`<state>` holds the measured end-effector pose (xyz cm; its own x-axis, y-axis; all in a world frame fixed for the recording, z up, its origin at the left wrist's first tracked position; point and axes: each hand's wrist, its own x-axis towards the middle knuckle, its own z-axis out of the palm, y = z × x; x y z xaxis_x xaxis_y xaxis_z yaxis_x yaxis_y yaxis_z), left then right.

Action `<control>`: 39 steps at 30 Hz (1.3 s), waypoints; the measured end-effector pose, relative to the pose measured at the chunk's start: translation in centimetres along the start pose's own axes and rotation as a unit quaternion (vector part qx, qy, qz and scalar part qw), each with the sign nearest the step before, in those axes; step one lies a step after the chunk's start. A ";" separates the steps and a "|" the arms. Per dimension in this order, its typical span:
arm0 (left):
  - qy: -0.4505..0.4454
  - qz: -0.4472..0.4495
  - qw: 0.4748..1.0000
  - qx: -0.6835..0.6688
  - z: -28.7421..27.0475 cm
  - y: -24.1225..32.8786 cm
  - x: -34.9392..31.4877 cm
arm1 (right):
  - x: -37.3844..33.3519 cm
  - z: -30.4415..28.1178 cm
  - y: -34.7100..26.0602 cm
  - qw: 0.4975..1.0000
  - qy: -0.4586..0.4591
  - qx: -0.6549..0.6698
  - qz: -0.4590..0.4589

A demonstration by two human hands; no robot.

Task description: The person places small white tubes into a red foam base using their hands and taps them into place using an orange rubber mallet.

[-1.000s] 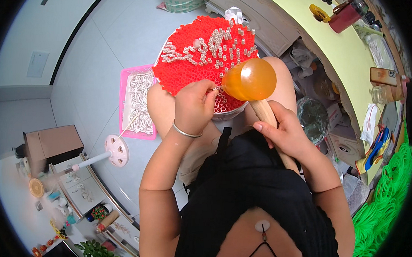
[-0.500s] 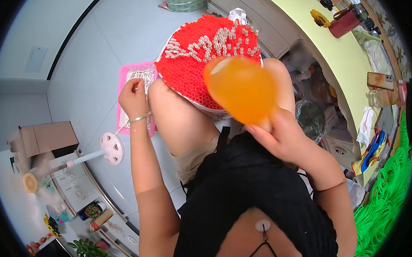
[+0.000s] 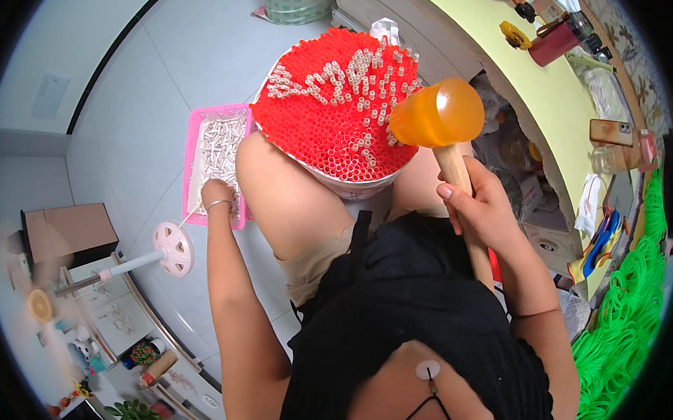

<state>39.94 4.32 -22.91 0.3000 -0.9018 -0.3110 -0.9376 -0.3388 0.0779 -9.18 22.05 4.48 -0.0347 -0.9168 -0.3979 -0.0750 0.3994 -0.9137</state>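
My right hand [image 3: 483, 203] grips the wooden handle of a mallet [image 3: 439, 114] with a translucent orange head. The head is over the right edge of a large packed bundle of red tubes [image 3: 299, 118]. The bundle stands between my knees in a white tub [image 3: 343, 187]. Short white pegs [image 3: 357, 72] stick up from many tubes, mostly across the far part and the right side. At the left, my left hand [image 3: 217, 193] is down in a pink basket [image 3: 190, 160] at the heap of loose white pegs [image 3: 225, 143]. Its fingers are curled and their tips hidden.
A pale yellow counter [image 3: 526, 89] curves along the right, holding a dark red bottle [image 3: 558, 43], a phone [image 3: 611, 132] and scissors [image 3: 602, 247]. Green cord [image 3: 619, 325] hangs at lower right. A white stand with a round pink-white disc [image 3: 174, 249] is left of my forearm.
The mallet has swung right and up from over the tubes, its handle now visible. My left hand has moved nearer to me within the basket. More pegs now show near the bundle's near right.
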 end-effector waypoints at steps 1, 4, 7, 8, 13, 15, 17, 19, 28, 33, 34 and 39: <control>0.061 0.024 0.998 -0.002 -1.3 0.3 -0.6 | -0.1 0.0 0.1 1.000 -0.001 0.003 0.003; 0.188 0.081 0.965 -0.162 -6.3 2.7 -3.8 | 0.1 0.0 0.4 1.000 -0.008 0.015 -0.001; 0.100 0.152 0.826 -0.533 -12.2 11.4 -11.5 | 0.0 -0.4 0.8 1.000 -0.017 0.023 0.006; 0.020 0.190 0.806 -0.561 -13.1 14.6 -14.4 | -0.1 -0.7 1.0 0.999 -0.015 0.029 0.008; -0.126 0.281 0.738 -0.600 -13.9 21.2 -22.9 | 0.4 -0.2 0.8 0.997 -0.061 0.045 0.004; -0.121 0.296 0.757 -0.570 -12.7 22.1 -22.7 | 0.4 -0.2 0.9 0.997 -0.065 0.033 0.001; -0.049 0.358 0.793 -0.491 -12.6 23.1 -22.8 | 0.4 -0.4 1.4 0.997 -0.067 0.037 0.003; -0.015 0.378 0.803 -0.460 -12.4 23.7 -22.9 | 0.4 -0.7 1.7 0.997 -0.070 0.038 0.005; 0.029 0.368 0.820 -0.438 -12.1 24.2 -23.1 | 0.4 -0.7 2.0 0.997 -0.068 0.034 0.004; 0.093 0.407 0.821 -0.389 -12.0 24.3 -23.1 | 0.1 -0.5 1.7 0.998 -0.064 0.028 0.001; 0.110 0.426 0.816 -0.376 -12.0 24.4 -23.0 | 0.0 -0.5 1.7 0.998 -0.064 0.026 0.001; 0.140 0.461 0.802 -0.353 -12.2 24.1 -22.9 | -0.7 -0.8 0.0 0.995 -0.095 -0.034 0.006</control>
<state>12.62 13.50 -2.39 -0.3438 -0.8473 0.4048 -0.4793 0.5290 0.7003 -9.93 22.69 4.85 0.1520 -0.8929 -0.4239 -0.1436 0.4044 -0.9033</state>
